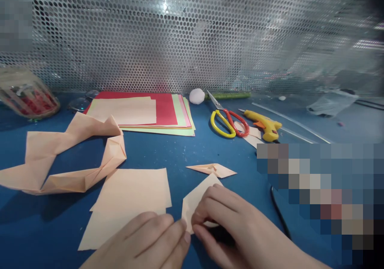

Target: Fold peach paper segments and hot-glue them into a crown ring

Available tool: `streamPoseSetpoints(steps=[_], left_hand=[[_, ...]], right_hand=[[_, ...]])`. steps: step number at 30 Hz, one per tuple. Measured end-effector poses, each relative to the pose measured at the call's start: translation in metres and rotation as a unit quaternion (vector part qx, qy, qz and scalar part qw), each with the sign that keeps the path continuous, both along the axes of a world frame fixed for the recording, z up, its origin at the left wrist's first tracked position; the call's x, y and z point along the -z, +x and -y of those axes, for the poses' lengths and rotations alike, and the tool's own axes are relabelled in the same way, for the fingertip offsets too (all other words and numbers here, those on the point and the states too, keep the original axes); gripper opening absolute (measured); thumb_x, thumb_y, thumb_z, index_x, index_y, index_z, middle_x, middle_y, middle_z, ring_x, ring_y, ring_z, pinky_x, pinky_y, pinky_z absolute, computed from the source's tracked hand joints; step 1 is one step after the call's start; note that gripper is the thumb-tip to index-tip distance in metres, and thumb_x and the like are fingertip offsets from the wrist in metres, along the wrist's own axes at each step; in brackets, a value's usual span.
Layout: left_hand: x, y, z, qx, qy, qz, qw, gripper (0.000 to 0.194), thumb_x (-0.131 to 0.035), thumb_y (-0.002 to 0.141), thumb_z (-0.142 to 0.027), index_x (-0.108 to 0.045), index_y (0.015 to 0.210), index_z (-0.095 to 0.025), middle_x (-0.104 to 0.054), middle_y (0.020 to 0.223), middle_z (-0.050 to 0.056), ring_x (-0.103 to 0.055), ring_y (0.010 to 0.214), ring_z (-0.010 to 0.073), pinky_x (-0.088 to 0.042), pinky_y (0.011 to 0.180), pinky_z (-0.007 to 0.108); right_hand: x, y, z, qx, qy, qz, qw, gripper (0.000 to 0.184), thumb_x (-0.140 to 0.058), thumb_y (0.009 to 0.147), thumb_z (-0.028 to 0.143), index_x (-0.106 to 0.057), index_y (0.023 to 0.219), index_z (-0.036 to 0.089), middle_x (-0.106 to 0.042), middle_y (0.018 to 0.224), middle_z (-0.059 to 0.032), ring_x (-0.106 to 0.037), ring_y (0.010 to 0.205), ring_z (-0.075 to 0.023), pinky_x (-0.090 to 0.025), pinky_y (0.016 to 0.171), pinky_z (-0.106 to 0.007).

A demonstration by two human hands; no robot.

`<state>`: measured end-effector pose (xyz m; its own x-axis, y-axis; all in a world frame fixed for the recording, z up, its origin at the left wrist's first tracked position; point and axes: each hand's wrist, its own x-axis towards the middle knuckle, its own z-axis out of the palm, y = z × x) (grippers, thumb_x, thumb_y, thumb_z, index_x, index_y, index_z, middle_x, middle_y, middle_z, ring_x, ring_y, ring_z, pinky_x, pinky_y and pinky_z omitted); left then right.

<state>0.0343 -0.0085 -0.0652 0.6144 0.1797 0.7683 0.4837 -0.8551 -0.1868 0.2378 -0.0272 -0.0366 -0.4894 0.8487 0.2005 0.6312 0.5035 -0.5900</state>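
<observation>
A peach sheet of paper (195, 201), with one corner folded in, lies on the blue table in front of me. My right hand (223, 217) pinches its near edge between thumb and curled fingers. At its lower left corner, the fingertips of my left hand (153, 239) are pressed together on the paper, close to the right fingers. Just beyond lies a folded, pointed paper piece (222, 170). Loose peach sheets (135, 189) are stacked to the left, partly under my left hand. A ring of folded paper pieces (85, 177) stands behind them.
Coloured paper sheets (165, 109) lie at the back, beside scissors (223, 123), a white ball (197, 96) and a yellow glue gun (265, 125). A jar (33, 99) is at far left. A black cable (279, 213) runs at right. A perforated metal panel (168, 41) borders the table's back.
</observation>
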Motion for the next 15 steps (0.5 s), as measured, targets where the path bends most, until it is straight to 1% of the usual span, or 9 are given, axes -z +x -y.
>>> streamPoseSetpoints(steps=[3, 8, 11, 13, 15], left_hand=[[0.000, 0.001, 0.000, -0.006, -0.002, 0.006, 1.000, 0.041, -0.024, 0.102, -0.011, -0.062, 0.090, -0.019, -0.064, 0.092, -0.004, -0.057, 0.088, 0.0086, -0.030, 0.111, 0.023], [0.000, -0.001, 0.000, -0.001, -0.021, -0.008, 1.000, 0.040, -0.024, 0.102, -0.012, -0.063, 0.092, -0.018, -0.065, 0.092, -0.005, -0.057, 0.086, 0.0092, -0.031, 0.108, 0.022], [0.001, -0.002, 0.001, 0.008, -0.039, -0.011, 0.999, 0.042, -0.023, 0.103, -0.011, -0.063, 0.094, -0.018, -0.067, 0.093, -0.004, -0.057, 0.086, 0.0109, -0.036, 0.101, 0.023], [0.002, -0.003, 0.001, 0.014, -0.050, 0.000, 0.999, 0.043, -0.022, 0.103, -0.012, -0.063, 0.093, -0.018, -0.067, 0.095, -0.003, -0.057, 0.087, 0.0116, -0.037, 0.096, 0.024], [0.002, -0.004, 0.001, 0.020, -0.059, 0.000, 0.998, 0.044, -0.022, 0.104, -0.013, -0.064, 0.092, -0.018, -0.068, 0.096, -0.003, -0.057, 0.088, 0.0119, -0.038, 0.093, 0.024]], right_hand=[[0.000, 0.000, 0.001, 0.034, -0.013, 0.011, 0.999, 0.017, -0.049, 0.086, 0.011, -0.059, 0.079, 0.021, -0.061, 0.080, -0.0016, -0.060, 0.077, -0.0144, -0.051, 0.069, -0.024], [0.000, 0.005, 0.005, 0.078, -0.036, 0.062, 0.994, 0.015, -0.053, 0.089, 0.015, -0.054, 0.076, 0.023, -0.059, 0.078, 0.0006, -0.059, 0.075, -0.0140, -0.050, 0.066, -0.025], [0.002, 0.008, 0.007, 0.100, -0.012, 0.085, 0.991, 0.020, -0.060, 0.089, 0.021, -0.052, 0.071, 0.023, -0.058, 0.076, 0.0017, -0.059, 0.071, -0.0141, -0.051, 0.063, -0.026], [0.002, 0.010, 0.005, 0.104, 0.012, 0.093, 0.990, 0.023, -0.064, 0.086, 0.018, -0.051, 0.067, 0.022, -0.058, 0.072, 0.0022, -0.060, 0.069, -0.0142, -0.051, 0.061, -0.026], [0.001, 0.012, 0.001, 0.092, 0.025, 0.096, 0.991, 0.023, -0.066, 0.083, 0.013, -0.053, 0.066, 0.022, -0.058, 0.070, 0.0026, -0.061, 0.068, -0.0139, -0.052, 0.060, -0.025]])
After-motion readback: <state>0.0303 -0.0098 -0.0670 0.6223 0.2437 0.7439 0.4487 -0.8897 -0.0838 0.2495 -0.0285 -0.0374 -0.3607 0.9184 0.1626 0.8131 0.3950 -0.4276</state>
